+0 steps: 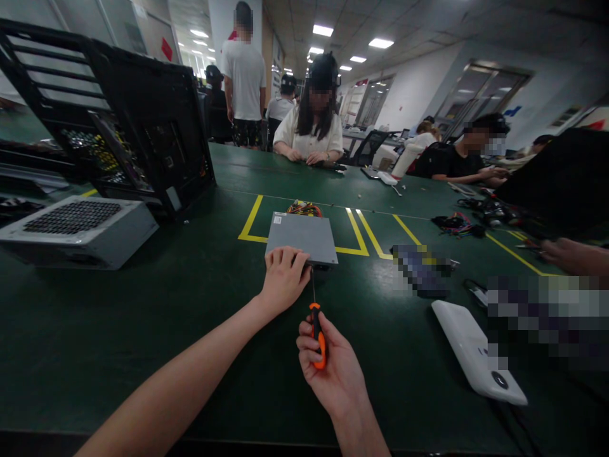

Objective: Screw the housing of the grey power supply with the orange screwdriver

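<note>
A grey metal power supply unit (pixel 304 235) lies on the green table, a bundle of coloured cables (pixel 304 208) behind it. My left hand (pixel 285 279) rests on its near edge, fingers curled over the top and gripping it. In my right hand (pixel 333 362) is a screwdriver (pixel 318 336) with an orange and black handle, fingers wrapped round it. Its shaft points away from me, toward the near side of the power supply unit under my left fingertips. Exactly where the tip touches is hard to make out.
At the left stand a black computer case (pixel 143 120) and another power supply unit (pixel 78 228). A white power bank-like device (pixel 476 349) lies at the right, near loose cables (pixel 459 223). Yellow tape (pixel 252 219) marks the table. Another person's hand (pixel 575 257) reaches in at right; a person sits opposite.
</note>
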### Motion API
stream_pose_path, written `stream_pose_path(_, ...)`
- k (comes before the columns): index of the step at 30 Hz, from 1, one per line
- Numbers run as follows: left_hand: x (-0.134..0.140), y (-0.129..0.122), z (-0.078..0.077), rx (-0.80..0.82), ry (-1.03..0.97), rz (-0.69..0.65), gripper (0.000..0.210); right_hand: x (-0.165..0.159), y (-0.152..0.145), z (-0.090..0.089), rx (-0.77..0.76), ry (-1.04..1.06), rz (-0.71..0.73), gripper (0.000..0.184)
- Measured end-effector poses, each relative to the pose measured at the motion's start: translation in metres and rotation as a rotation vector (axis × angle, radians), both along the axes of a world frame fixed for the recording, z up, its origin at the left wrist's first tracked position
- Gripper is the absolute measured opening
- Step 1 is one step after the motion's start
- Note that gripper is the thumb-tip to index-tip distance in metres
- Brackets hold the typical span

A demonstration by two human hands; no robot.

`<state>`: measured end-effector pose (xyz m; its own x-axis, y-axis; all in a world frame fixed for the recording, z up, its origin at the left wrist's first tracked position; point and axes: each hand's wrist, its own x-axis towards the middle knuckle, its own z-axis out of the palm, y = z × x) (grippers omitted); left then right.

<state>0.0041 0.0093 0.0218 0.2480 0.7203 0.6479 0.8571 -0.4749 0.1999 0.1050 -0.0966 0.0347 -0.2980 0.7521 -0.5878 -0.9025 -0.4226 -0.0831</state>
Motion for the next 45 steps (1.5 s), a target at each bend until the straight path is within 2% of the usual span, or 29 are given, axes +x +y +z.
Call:
stream_pose_path(11, 0.001, 0.0, 0.001, -0.006, 0.012, 0.011, 0.018, 0.001, 0.0, -0.002, 0.045, 0.089, -0.005, 0.028)
stream_pose_path(20, 0.002, -0.001, 0.006, -0.024, 0.022, 0.023, 0.017, 0.004, -0.008, -0.004, 0.106, 0.063, 0.021, 0.017)
stream_pose_path(24, -0.001, -0.002, 0.006, -0.033, 0.009, 0.001, 0.018, 0.013, -0.014, -0.004, 0.146, 0.041, -0.011, 0.014)
stream_pose_path(28, -0.008, -0.006, 0.008, 0.037, 0.016, -0.099, 0.023, 0.026, -0.017, -0.01, 0.162, -0.017, -0.079, 0.012)
stream_pose_path(32, -0.01, -0.011, 0.01, 0.026, 0.328, -0.383, 0.02, 0.034, -0.019, -0.017, 0.173, -0.032, -0.106, 0.019)
stream_pose_path(34, -0.008, -0.012, 0.007, -0.022, 0.463, -0.434, 0.019, 0.034, -0.021, -0.02, 0.209, -0.024, -0.1, 0.019)
stream_pose_path(36, -0.005, -0.012, 0.002, -0.05, 0.508, -0.404, 0.02, 0.034, -0.022, -0.022, 0.238, -0.022, -0.102, 0.019)
stream_pose_path(41, 0.0, -0.009, -0.008, -0.085, 0.469, -0.311, 0.013, 0.033, -0.023, -0.022, 0.264, -0.033, -0.105, 0.016)
stream_pose_path(45, 0.001, -0.008, -0.01, -0.11, 0.466, -0.312, 0.016, 0.033, -0.024, -0.021, 0.26, -0.039, -0.095, 0.013)
